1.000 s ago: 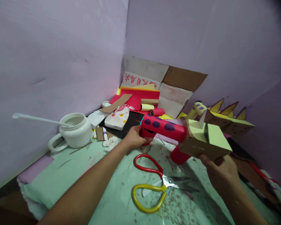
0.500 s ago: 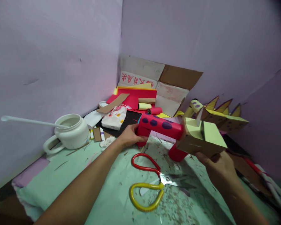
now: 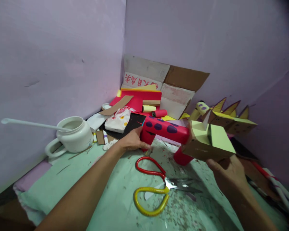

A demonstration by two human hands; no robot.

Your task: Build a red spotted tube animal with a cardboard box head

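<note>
A red paper tube with purple spots [image 3: 167, 126] lies across the middle, with red legs below it. My left hand [image 3: 134, 141] is closed round its left end, thumb on the red leg [image 3: 148, 138]. At the tube's right end is a cardboard box with pale yellow paper [image 3: 210, 139] on top. Under the near edge of that box, my right hand [image 3: 227, 170] grips it; part of the fingers is hidden behind the cardboard. In front of both hands, scissors with one red and one yellow handle [image 3: 165, 184] lie on the green cloth, blades pointing right.
A white mug-like pot [image 3: 74, 136] with a long white stick stands at left. Behind are red paper [image 3: 137, 101], a tissue pack [image 3: 118, 121], small rolls and an unfolded carton [image 3: 163, 80] against the wall. A spiked cardboard piece [image 3: 231, 117] sits at right.
My right hand has shifted slightly right along the box edge. The box has moved very slightly right; the left hand stays at the tube's left end.
</note>
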